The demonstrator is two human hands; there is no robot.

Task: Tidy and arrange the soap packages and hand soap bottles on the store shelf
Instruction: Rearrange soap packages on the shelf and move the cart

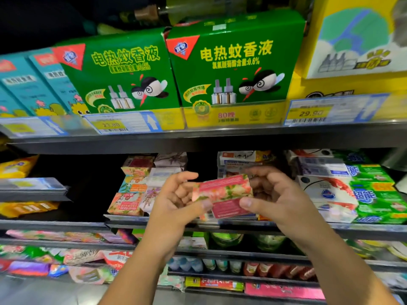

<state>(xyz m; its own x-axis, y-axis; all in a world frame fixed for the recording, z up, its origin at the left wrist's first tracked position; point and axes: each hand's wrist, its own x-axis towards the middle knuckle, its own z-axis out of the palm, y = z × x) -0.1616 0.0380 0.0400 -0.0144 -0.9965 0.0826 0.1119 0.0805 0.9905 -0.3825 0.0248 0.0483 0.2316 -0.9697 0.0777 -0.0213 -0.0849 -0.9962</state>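
Left hand (176,201), right hand (277,194) hold one soap package (222,192).

shelf (66,224) carries stacked soap packages (130,203).

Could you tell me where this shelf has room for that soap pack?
Bare: the dark stretch between yellow packs and the floral soap stack, left of the held soap pack. Crowded: white boxes and green packs rightward.

Dark open room lies on the middle shelf (66,224), left of the soap stack (130,194). A narrow gap separates that stack from white boxes (240,160); green packs (374,194) crowd the right.
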